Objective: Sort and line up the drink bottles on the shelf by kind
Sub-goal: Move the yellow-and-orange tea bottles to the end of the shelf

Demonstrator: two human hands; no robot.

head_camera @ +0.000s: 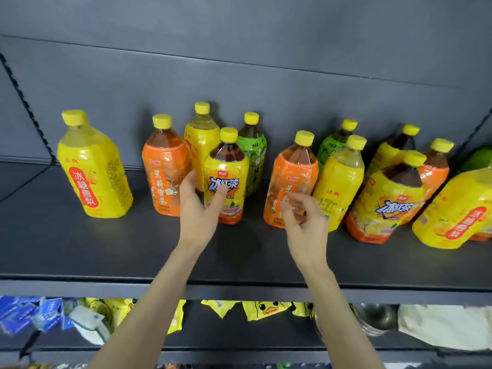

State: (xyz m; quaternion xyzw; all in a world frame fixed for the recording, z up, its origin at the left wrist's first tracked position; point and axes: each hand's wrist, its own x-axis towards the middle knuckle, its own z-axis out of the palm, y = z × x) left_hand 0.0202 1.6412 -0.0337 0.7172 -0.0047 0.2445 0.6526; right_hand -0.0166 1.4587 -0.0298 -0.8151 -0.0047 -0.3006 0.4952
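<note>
The drink bottles stand mixed up on the dark shelf, and all have yellow caps. The left hand has a wide grip. Its fingers are spread just beside the tea bottle with blue words, and its thumb lies across the label. The right hand has a loose grip. Its fingers are bent a little in front of an orange bottle, and it holds nothing. A second orange bottle stands just left of the left hand. A green bottle stands behind the tea bottle. A big yellow bottle stands alone far left. Duck packs lie on the shelf below.
</note>
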